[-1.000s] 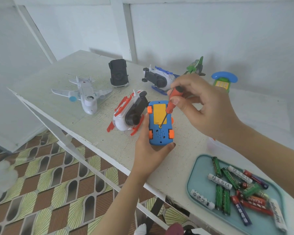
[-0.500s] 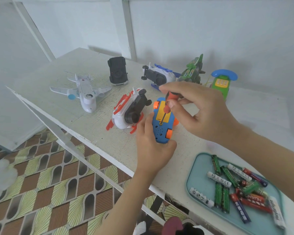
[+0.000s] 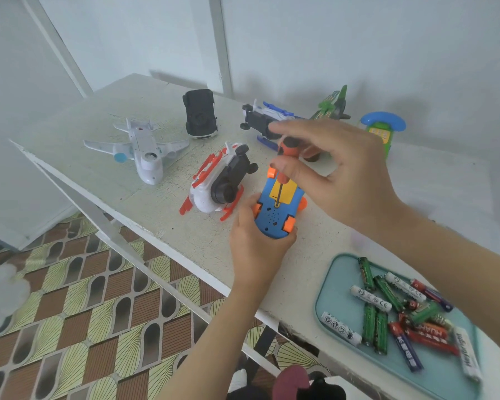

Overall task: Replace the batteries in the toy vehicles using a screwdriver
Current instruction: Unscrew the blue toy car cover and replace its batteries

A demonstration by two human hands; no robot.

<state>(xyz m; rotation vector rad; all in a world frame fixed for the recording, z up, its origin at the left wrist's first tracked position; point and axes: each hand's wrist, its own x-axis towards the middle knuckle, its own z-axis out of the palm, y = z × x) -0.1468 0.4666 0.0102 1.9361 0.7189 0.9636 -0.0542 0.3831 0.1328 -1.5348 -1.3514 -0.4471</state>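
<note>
A blue toy car (image 3: 274,217) with orange wheels and a yellow battery cover lies underside up at the table's front. My left hand (image 3: 257,241) grips its near end from below. My right hand (image 3: 335,174) pinches the orange handle of a small screwdriver (image 3: 285,157) between thumb and fingers. The thin shaft points down, and its tip sits at the near edge of the yellow cover. A teal tray (image 3: 329,287) at the right front holds several loose green, white and red batteries.
Other toys lie on the white table (image 3: 98,131): a white plane (image 3: 140,150), a black car (image 3: 199,116), a red-and-white helicopter (image 3: 217,186), a blue-and-white vehicle (image 3: 260,119), a green plane (image 3: 332,108) and a toy phone (image 3: 383,128). Patterned floor lies left of the table edge.
The car has tilted and shifted slightly toward the table's middle in my left hand. My right hand has turned on the screwdriver handle, with the fingers spread wider now.
</note>
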